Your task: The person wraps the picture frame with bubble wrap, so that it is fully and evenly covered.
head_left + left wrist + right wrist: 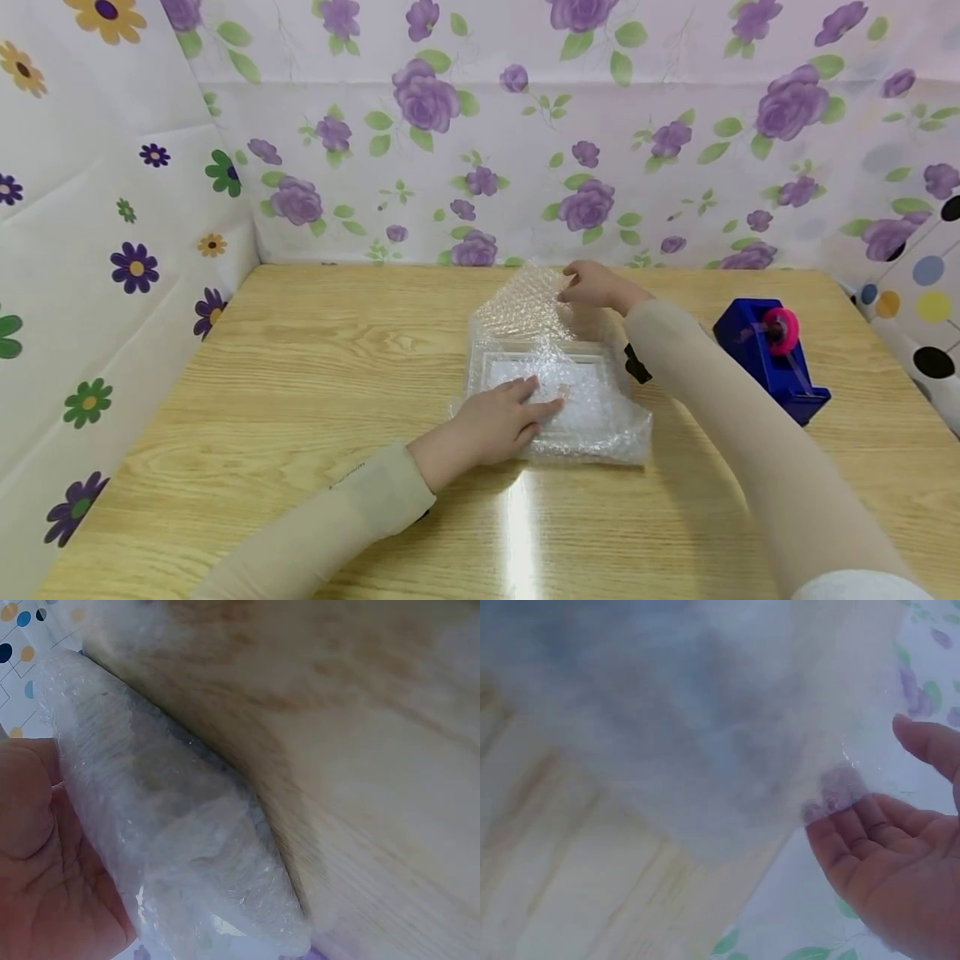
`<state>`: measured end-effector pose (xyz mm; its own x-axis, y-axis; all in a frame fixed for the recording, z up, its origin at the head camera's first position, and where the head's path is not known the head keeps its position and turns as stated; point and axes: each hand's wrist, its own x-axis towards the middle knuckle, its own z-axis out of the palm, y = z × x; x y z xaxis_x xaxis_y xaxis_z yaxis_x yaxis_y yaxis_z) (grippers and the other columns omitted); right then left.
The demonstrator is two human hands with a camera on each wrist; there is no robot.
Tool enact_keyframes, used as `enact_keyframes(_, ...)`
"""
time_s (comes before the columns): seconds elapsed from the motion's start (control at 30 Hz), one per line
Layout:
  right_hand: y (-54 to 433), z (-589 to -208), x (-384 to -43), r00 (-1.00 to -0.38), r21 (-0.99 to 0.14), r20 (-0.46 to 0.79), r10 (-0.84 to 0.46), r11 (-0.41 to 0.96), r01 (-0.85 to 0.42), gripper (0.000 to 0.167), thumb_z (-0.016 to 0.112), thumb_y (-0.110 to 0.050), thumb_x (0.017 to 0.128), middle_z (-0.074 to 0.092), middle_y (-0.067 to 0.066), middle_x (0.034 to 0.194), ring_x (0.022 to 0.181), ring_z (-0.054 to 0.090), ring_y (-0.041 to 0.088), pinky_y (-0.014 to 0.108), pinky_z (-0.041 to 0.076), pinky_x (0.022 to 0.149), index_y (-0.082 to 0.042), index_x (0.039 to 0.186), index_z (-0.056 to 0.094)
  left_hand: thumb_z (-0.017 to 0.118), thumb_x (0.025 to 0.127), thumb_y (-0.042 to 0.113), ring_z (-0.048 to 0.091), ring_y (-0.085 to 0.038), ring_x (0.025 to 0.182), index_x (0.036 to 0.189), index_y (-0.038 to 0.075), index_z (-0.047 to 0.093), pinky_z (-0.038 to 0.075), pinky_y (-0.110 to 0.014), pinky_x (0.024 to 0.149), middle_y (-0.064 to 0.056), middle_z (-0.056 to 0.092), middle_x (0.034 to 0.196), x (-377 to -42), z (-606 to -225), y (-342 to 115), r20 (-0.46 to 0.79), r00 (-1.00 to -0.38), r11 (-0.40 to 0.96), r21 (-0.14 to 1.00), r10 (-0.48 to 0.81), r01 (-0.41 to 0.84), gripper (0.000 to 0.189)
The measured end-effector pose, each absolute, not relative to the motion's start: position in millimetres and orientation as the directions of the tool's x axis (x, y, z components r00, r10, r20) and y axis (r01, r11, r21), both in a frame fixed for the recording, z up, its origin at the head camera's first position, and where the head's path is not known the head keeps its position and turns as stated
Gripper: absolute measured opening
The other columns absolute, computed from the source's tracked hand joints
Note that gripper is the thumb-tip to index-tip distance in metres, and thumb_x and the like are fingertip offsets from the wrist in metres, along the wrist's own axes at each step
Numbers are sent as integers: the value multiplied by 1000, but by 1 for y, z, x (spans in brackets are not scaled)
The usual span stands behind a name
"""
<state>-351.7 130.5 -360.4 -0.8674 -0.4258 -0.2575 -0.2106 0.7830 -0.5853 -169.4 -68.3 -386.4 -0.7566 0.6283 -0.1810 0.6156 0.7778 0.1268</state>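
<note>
A white picture frame (592, 360) lies on the table under clear bubble wrap (528, 304). My left hand (495, 421) rests with spread fingers on the wrapped front, pressing near its middle. In the left wrist view, the palm (60, 877) is beside the wrap's bulging side. At the far edge, my right hand (597, 286) is at a raised flap of the wrap. The right wrist view shows its fingers (862, 832) overlapped by the wrap's edge, with the thumb (926, 742) held apart from them.
A blue tape dispenser (757, 350) with a pink-cored roll of tape (782, 331) stands at the right, beside my right forearm. The wooden table (337, 350) reaches back to a flowered cloth (360, 167); similar cloths hang at both sides.
</note>
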Motion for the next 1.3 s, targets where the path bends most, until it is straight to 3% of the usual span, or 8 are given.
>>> enact_keyframes(0.2,121,-355,-355,-887,-640,-201,-416,741,-202,39,62,-19,92,59,23,119,103,60,34,43,53,87,4,123,57,40,102,33,38,-28,137,147,34,35,38,-39,110,-14,33,152,-168,-388,-69,-158,-747,763,108,646,637,45)
enact_keyframes(0.33,120,-350,-353,-863,-633,-197,-466,732,-251,30,59,-19,94,65,20,117,102,62,32,43,53,88,0,117,65,39,102,32,38,-29,137,147,32,35,37,-39,110,-15,33,152,-168,-389,-69,-149,-743,758,108,653,644,45)
enact_keyframes(0.87,130,-324,-310,-785,-652,-173,-594,667,-361,29,57,-14,96,65,20,117,105,64,35,43,53,91,3,118,64,43,101,29,38,-34,136,146,29,40,34,-41,112,-18,33,151,-167,-390,-70,-121,-751,759,172,649,628,44)
enact_keyframes(0.97,131,-326,-299,-773,-637,-135,-620,652,-412,27,58,-14,95,64,20,120,95,67,32,37,55,83,2,115,67,43,101,28,39,-34,136,145,28,40,35,-42,112,-19,34,150,-166,-390,-71,-110,-752,757,179,650,628,44)
enact_keyframes(1.03,131,-327,-291,-768,-627,-112,-631,644,-438,24,59,-13,95,64,20,121,71,63,24,32,53,70,2,111,69,44,101,28,39,-34,136,145,27,40,35,-43,112,-20,35,150,-166,-390,-71,-106,-752,757,181,650,628,44)
enact_keyframes(1.17,132,-332,-276,-754,-594,-66,-654,633,-497,21,60,-12,93,65,19,117,75,67,24,25,47,61,1,106,71,43,102,28,38,-35,136,146,27,39,34,-43,112,-20,33,151,-165,-389,-70,-112,-748,754,176,654,633,45)
enact_keyframes(1.2,132,-333,-272,-751,-590,-64,-658,632,-503,21,60,-11,93,66,18,116,63,62,21,24,44,57,1,106,71,43,102,28,38,-35,136,146,27,38,34,-44,112,-20,33,151,-165,-389,-70,-112,-746,752,175,656,635,45)
enact_keyframes(1.3,132,-338,-263,-736,-576,-53,-675,623,-529,22,60,-11,93,67,17,114,60,58,14,22,42,55,0,109,70,43,102,28,37,-35,136,147,27,38,35,-44,111,-21,33,150,-165,-388,-70,-110,-740,747,160,664,646,45)
